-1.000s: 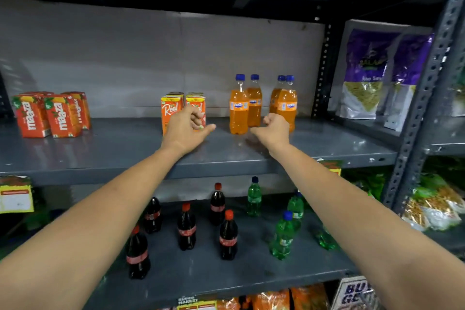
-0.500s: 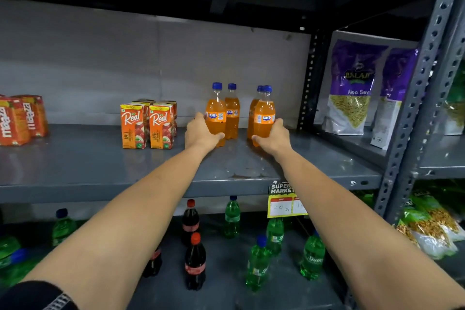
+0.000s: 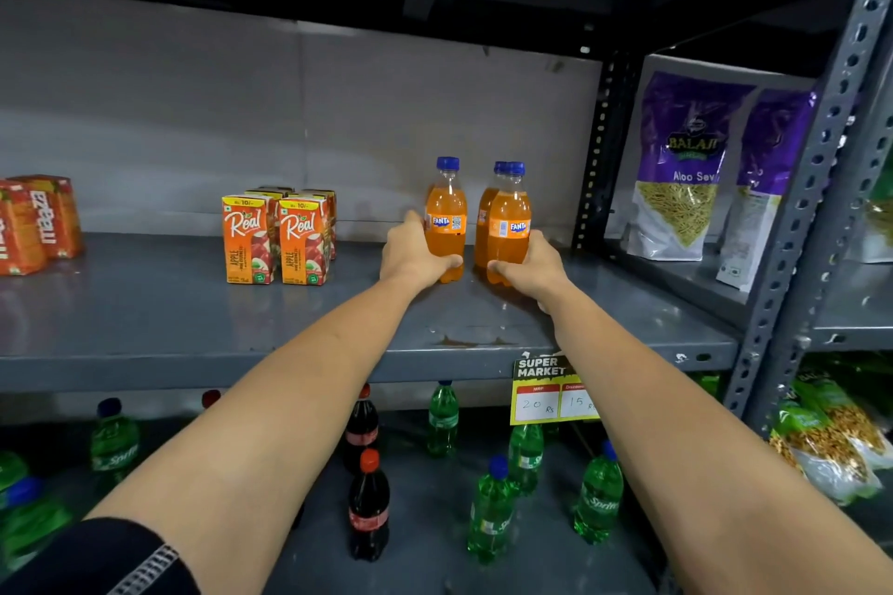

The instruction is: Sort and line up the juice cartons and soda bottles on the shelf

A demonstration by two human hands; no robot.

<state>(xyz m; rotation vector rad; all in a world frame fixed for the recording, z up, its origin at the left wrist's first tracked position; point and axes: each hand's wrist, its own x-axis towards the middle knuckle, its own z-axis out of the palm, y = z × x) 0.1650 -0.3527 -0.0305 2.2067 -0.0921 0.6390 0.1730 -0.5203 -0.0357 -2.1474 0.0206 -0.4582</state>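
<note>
On the grey shelf (image 3: pixel 145 329) stand orange Fanta bottles with blue caps. My left hand (image 3: pixel 410 256) grips the left Fanta bottle (image 3: pixel 447 208) around its lower half. My right hand (image 3: pixel 531 266) grips the front right Fanta bottle (image 3: pixel 510 213), and another bottle (image 3: pixel 485 208) stands just behind it. A fourth bottle, if any, is hidden behind the left one. To the left stand several orange Real apple juice cartons (image 3: pixel 278 237) in a tight block. Red Maaza cartons (image 3: pixel 38 222) sit at the far left edge.
Purple Balaji snack bags (image 3: pixel 686 164) stand in the bay to the right, past a perforated upright (image 3: pixel 599 150). The lower shelf holds scattered cola bottles (image 3: pixel 369 502) and green Sprite bottles (image 3: pixel 493 512). A yellow price tag (image 3: pixel 551 391) hangs from the shelf lip.
My left hand left the Real cartons and both hands moved onto the Fanta bottles, closing around the front pair. The left pair now lines up front to back. The view shifted right and closer.
</note>
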